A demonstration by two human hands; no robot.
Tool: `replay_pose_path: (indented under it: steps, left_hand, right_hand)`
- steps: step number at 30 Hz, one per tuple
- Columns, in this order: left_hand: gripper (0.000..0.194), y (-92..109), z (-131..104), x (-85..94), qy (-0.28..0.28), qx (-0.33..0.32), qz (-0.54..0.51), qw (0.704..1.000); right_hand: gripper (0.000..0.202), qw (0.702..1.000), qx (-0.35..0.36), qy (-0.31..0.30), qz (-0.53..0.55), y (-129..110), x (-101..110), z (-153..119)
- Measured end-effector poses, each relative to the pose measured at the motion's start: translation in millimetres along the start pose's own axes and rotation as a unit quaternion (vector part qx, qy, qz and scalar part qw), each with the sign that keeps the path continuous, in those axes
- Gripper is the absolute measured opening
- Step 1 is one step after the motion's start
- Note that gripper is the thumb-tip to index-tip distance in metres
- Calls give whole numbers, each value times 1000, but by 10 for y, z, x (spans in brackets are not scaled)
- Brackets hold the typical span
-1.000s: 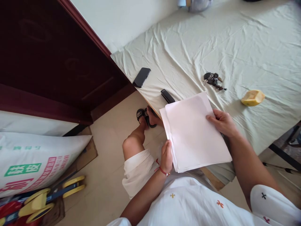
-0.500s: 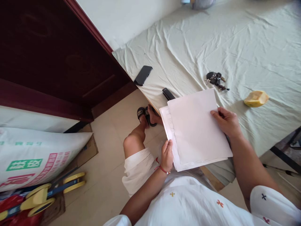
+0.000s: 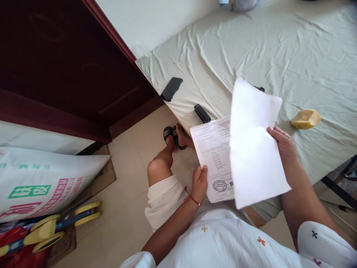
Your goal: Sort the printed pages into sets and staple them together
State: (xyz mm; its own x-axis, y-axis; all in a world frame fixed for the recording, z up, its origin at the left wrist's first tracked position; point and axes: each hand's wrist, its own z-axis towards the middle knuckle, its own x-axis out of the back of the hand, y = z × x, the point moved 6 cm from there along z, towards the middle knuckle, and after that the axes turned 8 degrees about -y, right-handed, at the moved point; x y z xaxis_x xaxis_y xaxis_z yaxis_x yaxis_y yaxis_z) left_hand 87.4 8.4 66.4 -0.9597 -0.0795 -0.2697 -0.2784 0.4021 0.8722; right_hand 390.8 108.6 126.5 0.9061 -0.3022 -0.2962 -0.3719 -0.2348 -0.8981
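Note:
Printed papers (image 3: 216, 149), the top one with a round dark stamp at its lower left, are pinched along their left edge by my left hand (image 3: 199, 183), thumb on top. My right hand (image 3: 283, 145) grips the right edge of a blank white sheet (image 3: 255, 160), thumb on its face. That sheet is bent and held slantwise over the right part of the printed papers. Just past the papers lies a black stapler (image 3: 202, 113). Keys (image 3: 260, 89) are mostly hidden behind the white sheet.
On the pale cloth-covered table (image 3: 306, 59) lie a black phone (image 3: 171, 89) and a peeled, cut yellow fruit (image 3: 306, 119). To the left are a dark red door (image 3: 55, 56), a printed white sack (image 3: 50, 182) and a yellow-blue wheeled object (image 3: 44, 230) on the floor.
My right hand has moved right, pulling the blank sheet aside and lifting it. The printed page beneath is now exposed, and the keys are mostly covered. My left hand stays in place.

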Motion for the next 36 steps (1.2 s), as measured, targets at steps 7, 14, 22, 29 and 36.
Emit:
replay_pose_path:
  steps: [7,14,22,29,36]
  left_hand:
    - [57,-12,0,16,4,-11,-1,1000]
    - [58,-34,-3,39,4,-10,18,1000]
    - [59,-14,-8,66,21,-8,33,999]
    - [56,-61,-24,150,65,-13,74,995]
    - [63,-73,-19,125,50,-6,22,998]
  right_hand:
    - [28,998,-13,14,59,20,112,40]
    - [24,998,12,14,63,-49,41,-22]
    - [28,998,-30,-35,-37,65,-200,-153]
    - [33,933,37,-131,-332,216,-213,15]
    - [37,893,96,-117,-423,155,-276,-21]
